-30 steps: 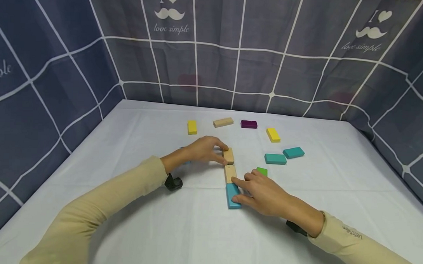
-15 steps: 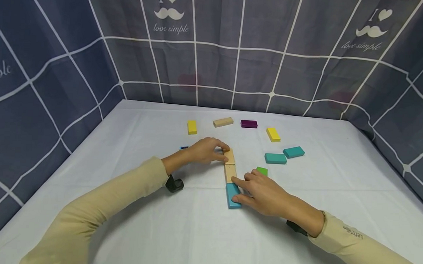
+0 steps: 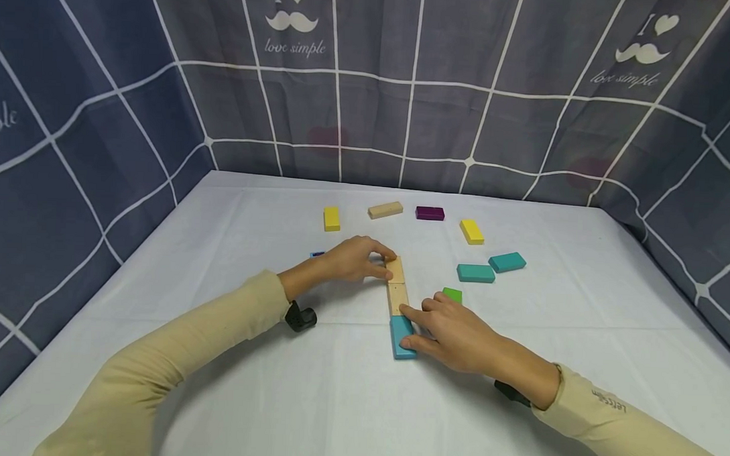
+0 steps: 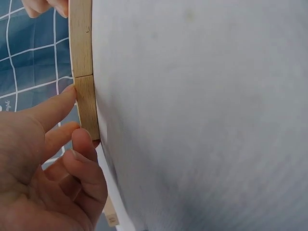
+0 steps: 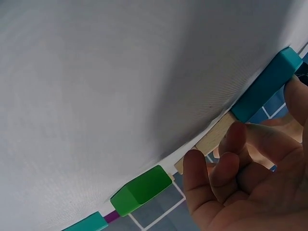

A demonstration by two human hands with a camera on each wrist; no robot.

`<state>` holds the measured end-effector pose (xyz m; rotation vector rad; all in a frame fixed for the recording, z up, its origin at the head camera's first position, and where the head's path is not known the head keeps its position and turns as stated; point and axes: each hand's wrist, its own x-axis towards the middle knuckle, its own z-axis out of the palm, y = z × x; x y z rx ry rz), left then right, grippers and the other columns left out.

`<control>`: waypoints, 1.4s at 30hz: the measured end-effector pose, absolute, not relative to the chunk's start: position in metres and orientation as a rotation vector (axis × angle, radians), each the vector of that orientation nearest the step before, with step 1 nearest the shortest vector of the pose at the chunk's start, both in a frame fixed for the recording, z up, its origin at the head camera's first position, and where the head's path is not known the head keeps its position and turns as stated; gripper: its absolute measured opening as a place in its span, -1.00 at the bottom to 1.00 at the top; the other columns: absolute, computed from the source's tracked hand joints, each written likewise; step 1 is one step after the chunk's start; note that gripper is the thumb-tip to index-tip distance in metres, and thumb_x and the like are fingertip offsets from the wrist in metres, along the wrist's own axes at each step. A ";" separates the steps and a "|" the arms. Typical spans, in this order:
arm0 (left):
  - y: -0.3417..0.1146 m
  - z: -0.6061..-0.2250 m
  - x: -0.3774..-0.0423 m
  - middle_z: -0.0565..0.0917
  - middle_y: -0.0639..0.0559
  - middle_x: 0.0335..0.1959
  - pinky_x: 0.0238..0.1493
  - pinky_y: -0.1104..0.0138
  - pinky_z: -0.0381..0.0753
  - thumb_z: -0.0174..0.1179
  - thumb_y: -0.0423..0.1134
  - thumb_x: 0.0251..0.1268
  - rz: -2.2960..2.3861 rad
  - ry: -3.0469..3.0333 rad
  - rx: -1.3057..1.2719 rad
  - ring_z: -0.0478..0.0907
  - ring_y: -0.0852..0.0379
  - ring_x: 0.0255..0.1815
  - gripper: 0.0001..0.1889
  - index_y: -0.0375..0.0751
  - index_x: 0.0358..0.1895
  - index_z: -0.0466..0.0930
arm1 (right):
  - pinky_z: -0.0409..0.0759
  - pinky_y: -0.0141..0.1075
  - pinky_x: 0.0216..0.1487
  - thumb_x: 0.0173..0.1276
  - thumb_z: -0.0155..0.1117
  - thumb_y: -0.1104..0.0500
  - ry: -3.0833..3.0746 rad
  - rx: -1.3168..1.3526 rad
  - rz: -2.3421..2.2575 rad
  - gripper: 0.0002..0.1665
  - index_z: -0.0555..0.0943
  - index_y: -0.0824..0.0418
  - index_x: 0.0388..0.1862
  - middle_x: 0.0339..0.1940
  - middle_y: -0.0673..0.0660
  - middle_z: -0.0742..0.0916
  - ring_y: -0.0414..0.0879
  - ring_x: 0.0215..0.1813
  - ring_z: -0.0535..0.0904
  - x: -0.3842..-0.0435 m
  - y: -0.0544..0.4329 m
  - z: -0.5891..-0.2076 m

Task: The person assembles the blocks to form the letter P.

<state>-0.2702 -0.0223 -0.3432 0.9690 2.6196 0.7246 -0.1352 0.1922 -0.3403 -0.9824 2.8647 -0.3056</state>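
Note:
Three flat blocks form a row end to end on the white cloth: a far wooden block (image 3: 398, 269), a middle wooden block (image 3: 396, 296) and a near blue block (image 3: 398, 328). My left hand (image 3: 350, 260) pinches the far wooden block, its thumb on the left side and its index finger at the far end. In the left wrist view this wooden block (image 4: 86, 106) meets its neighbour at a thin seam. My right hand (image 3: 458, 335) rests its index fingertip on the middle block and its thumb on the blue one; its other fingers are bent and hold nothing.
Loose blocks curve around the row: yellow (image 3: 332, 219), wooden (image 3: 385, 210), purple (image 3: 429, 213), another yellow (image 3: 471, 232), two teal (image 3: 475, 273) and a green one (image 3: 452, 295) partly behind my right hand. A small blue piece (image 3: 317, 254) peeks out behind my left wrist.
The far wooden block, slightly offset from the middle one a second ago, now lies flush and in line with it. The right hand has stayed in place.

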 end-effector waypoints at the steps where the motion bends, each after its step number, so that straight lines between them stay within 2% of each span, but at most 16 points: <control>1: -0.022 -0.343 -0.270 0.59 0.05 0.24 0.39 0.16 0.29 0.33 -0.02 0.30 0.721 2.624 0.971 0.34 0.02 0.40 -0.49 -0.11 0.26 0.59 | 0.39 -0.33 -0.29 0.35 0.30 -0.19 2.863 -0.980 -0.309 -0.26 0.53 0.25 0.33 -0.42 -0.11 0.53 -0.17 -0.29 0.32 -0.135 0.192 -0.340; 10: -0.047 -0.332 -0.267 0.54 0.02 0.30 0.33 0.09 0.37 0.23 0.11 0.36 0.830 2.747 0.893 0.36 0.02 0.39 -0.41 -0.11 0.35 0.50 | 0.37 -0.33 -0.29 0.36 0.30 -0.18 2.864 -1.007 -0.316 -0.27 0.52 0.25 0.34 -0.45 -0.14 0.49 -0.17 -0.30 0.30 -0.137 0.191 -0.342; 18: -0.109 -0.327 -0.271 0.51 -0.08 0.33 0.32 -0.06 0.33 0.27 0.15 0.29 0.805 2.784 0.688 0.32 -0.09 0.41 -0.33 -0.21 0.34 0.50 | 0.34 -0.34 -0.30 0.35 0.31 -0.17 2.874 -1.001 -0.312 -0.26 0.51 0.24 0.35 -0.47 -0.14 0.46 -0.17 -0.31 0.28 -0.135 0.192 -0.341; 23: -0.136 -0.334 -0.271 0.42 -0.17 0.39 0.34 -0.11 0.29 0.32 0.21 0.19 0.689 2.735 0.631 0.23 -0.18 0.45 -0.18 -0.21 0.41 0.39 | 0.33 -0.35 -0.32 0.35 0.32 -0.16 2.880 -0.999 -0.331 -0.27 0.52 0.26 0.34 -0.48 -0.14 0.45 -0.17 -0.32 0.27 -0.134 0.195 -0.340; 26: -0.141 -0.337 -0.269 0.38 -0.18 0.42 0.38 -0.11 0.23 0.36 0.22 0.14 0.654 2.696 0.640 0.19 -0.19 0.48 -0.12 -0.21 0.44 0.35 | 0.33 -0.35 -0.32 0.34 0.33 -0.17 2.882 -1.001 -0.336 -0.26 0.52 0.26 0.34 -0.49 -0.15 0.45 -0.18 -0.32 0.27 -0.134 0.195 -0.341; 30: -0.140 -0.338 -0.268 0.38 -0.19 0.42 0.40 -0.09 0.20 0.41 0.16 0.11 0.649 2.681 0.682 0.18 -0.19 0.48 -0.14 -0.24 0.42 0.38 | 0.32 -0.35 -0.32 0.35 0.32 -0.17 2.880 -1.000 -0.337 -0.26 0.51 0.25 0.35 -0.48 -0.15 0.45 -0.18 -0.32 0.27 -0.134 0.196 -0.342; 42: -0.139 -0.338 -0.265 0.50 -0.18 0.24 0.34 -0.05 0.32 0.49 0.09 0.04 0.607 2.679 0.773 0.37 -0.15 0.31 -0.14 -0.35 0.35 0.42 | 0.32 -0.35 -0.32 0.35 0.31 -0.18 2.880 -1.003 -0.335 -0.25 0.50 0.25 0.36 -0.49 -0.14 0.44 -0.18 -0.32 0.26 -0.134 0.195 -0.342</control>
